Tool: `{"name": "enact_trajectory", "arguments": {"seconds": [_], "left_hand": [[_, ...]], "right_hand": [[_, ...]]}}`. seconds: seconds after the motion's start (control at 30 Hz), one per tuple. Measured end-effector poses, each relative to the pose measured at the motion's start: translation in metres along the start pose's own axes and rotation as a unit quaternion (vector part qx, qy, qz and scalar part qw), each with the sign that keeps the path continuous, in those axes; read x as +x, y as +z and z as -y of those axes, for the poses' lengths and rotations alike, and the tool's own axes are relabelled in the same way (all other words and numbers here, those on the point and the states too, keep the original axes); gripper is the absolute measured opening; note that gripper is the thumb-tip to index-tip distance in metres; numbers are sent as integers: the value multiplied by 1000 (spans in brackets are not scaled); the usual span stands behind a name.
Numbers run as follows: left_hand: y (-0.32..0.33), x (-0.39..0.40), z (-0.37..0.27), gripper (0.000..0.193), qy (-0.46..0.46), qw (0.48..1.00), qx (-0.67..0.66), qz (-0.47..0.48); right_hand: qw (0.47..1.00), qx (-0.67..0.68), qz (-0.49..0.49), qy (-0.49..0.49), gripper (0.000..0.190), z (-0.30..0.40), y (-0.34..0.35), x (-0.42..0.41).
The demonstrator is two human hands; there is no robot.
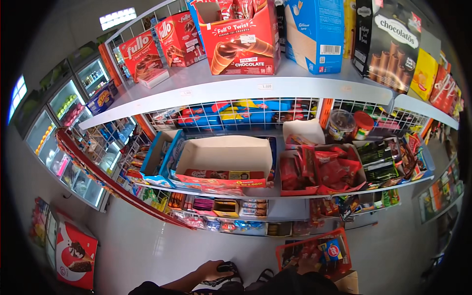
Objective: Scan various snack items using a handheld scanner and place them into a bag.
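My left hand (214, 270) is low at the bottom centre, over my shoe and leg; whether its fingers close on anything cannot be made out. My right hand (309, 262) reaches into a red plastic basket (346, 245) at the lower right, among red packets and beside a blue packet (331, 250). What its fingers touch is hidden. Above the hands, a shelf bears an open cardboard box (225, 147) with a few Good Time cookie packs (225, 174) at its front. Right of it sits a box of red packets (335, 169).
The upper shelf edge (236, 92) juts out, with Fullo (243, 44) and Chocolatos boxes (394, 48) on it. Lower shelves hold waffle packs (253, 208). A red curved rail (121, 191) runs along the left. A cardboard box (347, 283) stands by the basket.
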State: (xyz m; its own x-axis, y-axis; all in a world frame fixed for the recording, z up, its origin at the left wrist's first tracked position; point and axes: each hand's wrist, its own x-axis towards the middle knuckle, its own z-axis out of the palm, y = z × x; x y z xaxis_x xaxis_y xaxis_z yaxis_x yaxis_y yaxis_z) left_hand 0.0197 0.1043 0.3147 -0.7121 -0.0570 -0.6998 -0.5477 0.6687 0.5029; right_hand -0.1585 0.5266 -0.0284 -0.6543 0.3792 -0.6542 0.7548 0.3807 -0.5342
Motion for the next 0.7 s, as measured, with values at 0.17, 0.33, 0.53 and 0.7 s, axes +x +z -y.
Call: {"name": "enact_trajectory", "arguments": {"seconds": [0.17,0.33,0.53,0.7], "left_hand": [[-2,-10,-4,76,-45,999,-13,11],[-8,-12,-17,77,-32,999,-2,21],[-9,-17,-29,77,-20,1000,-4,21],[-9,-20,-28,79,-5,1000,-17,5]], "right_hand": [[998,61,-3,2,52,-10,-1,-9],[993,118,-5,-1,54,-4,-8,-21],[983,181,-6,-2,56,-4,-30,-36],[973,232,-16,1,58,-11,-45,-50]]}}
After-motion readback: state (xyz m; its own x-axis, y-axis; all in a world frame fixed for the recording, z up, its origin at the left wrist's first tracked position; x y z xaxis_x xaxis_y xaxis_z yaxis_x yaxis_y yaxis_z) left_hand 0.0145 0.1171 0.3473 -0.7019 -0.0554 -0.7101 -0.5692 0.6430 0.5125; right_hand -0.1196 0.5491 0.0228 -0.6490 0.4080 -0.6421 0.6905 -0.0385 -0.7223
